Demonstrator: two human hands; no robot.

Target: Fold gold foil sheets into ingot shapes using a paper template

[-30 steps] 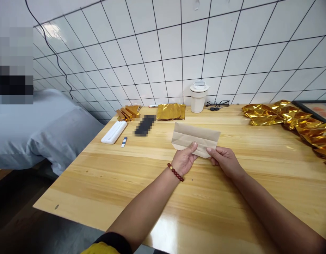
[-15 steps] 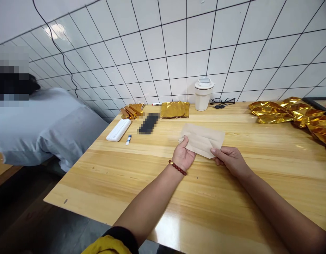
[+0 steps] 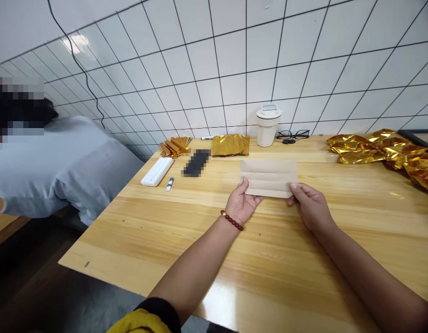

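A sheet of brown paper [image 3: 269, 175] with several horizontal creases is held flat above the table between both hands. My left hand [image 3: 242, 200], a red bead bracelet [image 3: 232, 220] at its wrist, grips the lower left corner with the thumb on top and the fingers underneath. At the lower right corner, my right hand [image 3: 309, 203] pinches the sheet between thumb and fingers. Most of the left fingers are hidden behind the paper.
Along the back of the wooden table [image 3: 158, 249] are gold foil strips [image 3: 174, 147], a gold foil stack [image 3: 230, 145], a white cup [image 3: 267, 127], glasses [image 3: 293, 134] and crumpled gold foil [image 3: 383, 148]. A white box [image 3: 157, 171] and small tube [image 3: 170, 184] lie left. A person [image 3: 71, 162] sits beyond.
The paper has turned from a slant to nearly level, and its folded-looking lower edge now appears straight. My right hand has shifted slightly right along with its corner.
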